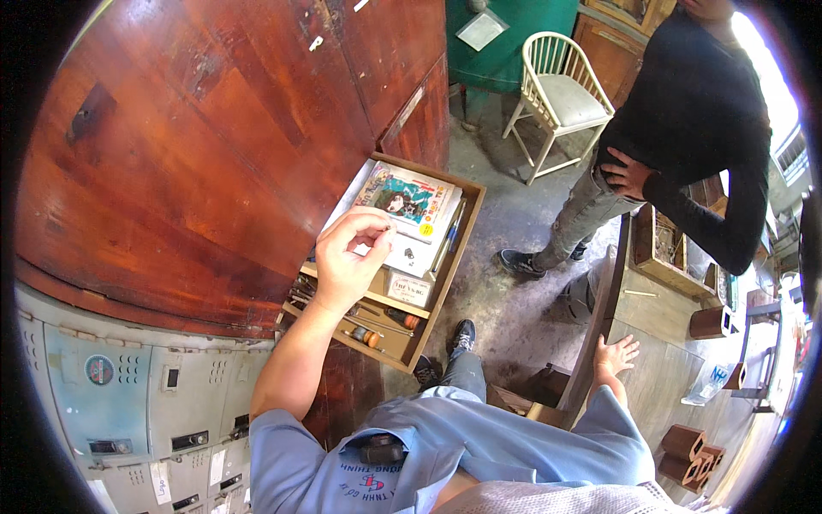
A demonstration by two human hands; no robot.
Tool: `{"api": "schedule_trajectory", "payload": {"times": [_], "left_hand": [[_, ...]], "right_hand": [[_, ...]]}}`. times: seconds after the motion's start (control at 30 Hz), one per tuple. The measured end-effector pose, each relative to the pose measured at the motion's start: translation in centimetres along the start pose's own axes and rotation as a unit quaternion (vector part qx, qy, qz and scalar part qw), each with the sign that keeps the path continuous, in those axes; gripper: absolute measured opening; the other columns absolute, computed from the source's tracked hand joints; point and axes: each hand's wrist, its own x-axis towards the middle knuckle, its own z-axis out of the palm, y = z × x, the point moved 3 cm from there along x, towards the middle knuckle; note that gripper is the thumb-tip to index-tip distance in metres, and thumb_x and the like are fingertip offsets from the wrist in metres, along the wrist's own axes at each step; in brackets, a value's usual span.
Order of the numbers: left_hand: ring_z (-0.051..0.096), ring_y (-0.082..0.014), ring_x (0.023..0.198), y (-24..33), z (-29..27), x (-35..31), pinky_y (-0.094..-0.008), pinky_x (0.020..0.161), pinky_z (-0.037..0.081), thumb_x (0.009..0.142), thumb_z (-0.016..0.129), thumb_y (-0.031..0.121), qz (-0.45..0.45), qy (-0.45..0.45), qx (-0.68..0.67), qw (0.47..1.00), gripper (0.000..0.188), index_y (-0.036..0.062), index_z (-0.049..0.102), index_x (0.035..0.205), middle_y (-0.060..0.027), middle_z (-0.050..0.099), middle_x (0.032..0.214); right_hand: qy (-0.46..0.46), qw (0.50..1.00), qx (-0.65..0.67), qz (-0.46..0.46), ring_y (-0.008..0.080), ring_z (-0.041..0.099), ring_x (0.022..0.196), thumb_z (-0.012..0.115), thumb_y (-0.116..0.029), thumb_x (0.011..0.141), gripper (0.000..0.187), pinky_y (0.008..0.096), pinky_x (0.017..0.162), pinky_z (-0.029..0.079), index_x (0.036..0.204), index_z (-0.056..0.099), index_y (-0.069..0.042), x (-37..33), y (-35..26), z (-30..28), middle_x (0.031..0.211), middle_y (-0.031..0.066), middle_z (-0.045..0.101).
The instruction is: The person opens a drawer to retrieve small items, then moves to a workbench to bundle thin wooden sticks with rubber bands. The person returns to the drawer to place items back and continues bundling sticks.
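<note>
1. While the left hand (351,257) hangs over the open drawer (473,195), its thumb and index finger are together at the tips in a pinch; can't tell if something tiny sits between them, the spot's too small to make out.

2. Under and just past that hand, near the drawer's far edge, lies a booklet (411,201) with a dog on its cover; a white sheet (405,259) pokes out below it, with a small dark shape on it that could be print or an object, can't say which.

3. Along the drawer's right edge there's a bunch of slim pens or tools (449,236); closer in, a white card or box (409,289) lies by the wooden divider.

4. The near compartment has hand tools with orange-and-black handles, one (401,319) close to the right edge and another (364,337) toward the near edge.

5. Over on the other side, the right hand (615,353) rests at the left edge of the wooden worktop (651,330), fingers spread apart, nothing in them; a thin pale stick (640,294) lies beyond it, also near that edge.

6. Farther right on the worktop sit a clear plastic bag (707,381) and some brown hollow blocks (685,445); past the worktop's far left corner a co-worker in black (693,103) stands, hand on hip.
</note>
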Motion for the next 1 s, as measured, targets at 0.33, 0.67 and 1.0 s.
{"api": "schedule_trajectory", "payload": {"times": [0.33, 0.67, 1.0], "left_hand": [[0.065, -0.0142, 0.079, 1.5, 2.2, 0.9, -0.0262, 0.068, 0.058, 0.085, 0.064, -0.017, 0.015, -0.005, -0.005, 1.000, 0.017, -0.0031, 0.061, 0.095, -0.0115, 0.062, 0.102], [0.066, -0.0142, 0.077, 0.1, 2.7, 0.6, -0.0254, 0.063, 0.057, 0.086, 0.062, -0.017, -0.017, -0.008, -0.038, 0.999, 0.017, -0.0023, 0.059, 0.096, -0.0122, 0.062, 0.102], [0.064, -0.0121, 0.072, 0.0, 1.7, 0.0, -0.0239, 0.058, 0.053, 0.090, 0.061, -0.012, -0.040, -0.002, -0.013, 0.999, 0.013, -0.0004, 0.057, 0.095, -0.0112, 0.062, 0.101]], "right_hand": [[0.006, 0.999, 0.038, 0.000, 0.0394, 0.017, 0.152, 0.069, -0.058, 0.079, 0.103, 0.0669, 0.115, 0.022, 0.158, 0.023, -0.010, -0.3, 0.7, -0.4, 0.165, 0.0189, 0.018], [-0.003, 0.998, 0.068, 0.006, 0.0393, 0.013, 0.153, 0.072, -0.059, 0.076, 0.108, 0.0646, 0.117, 0.017, 0.158, 0.023, -0.008, 0.1, 1.0, -1.3, 0.165, 0.0203, 0.016], [0.005, 0.997, 0.072, 0.007, 0.0384, 0.013, 0.153, 0.074, -0.059, 0.074, 0.109, 0.0644, 0.117, 0.017, 0.157, 0.025, -0.008, 0.0, 1.3, -1.4, 0.165, 0.0198, 0.018]]}}
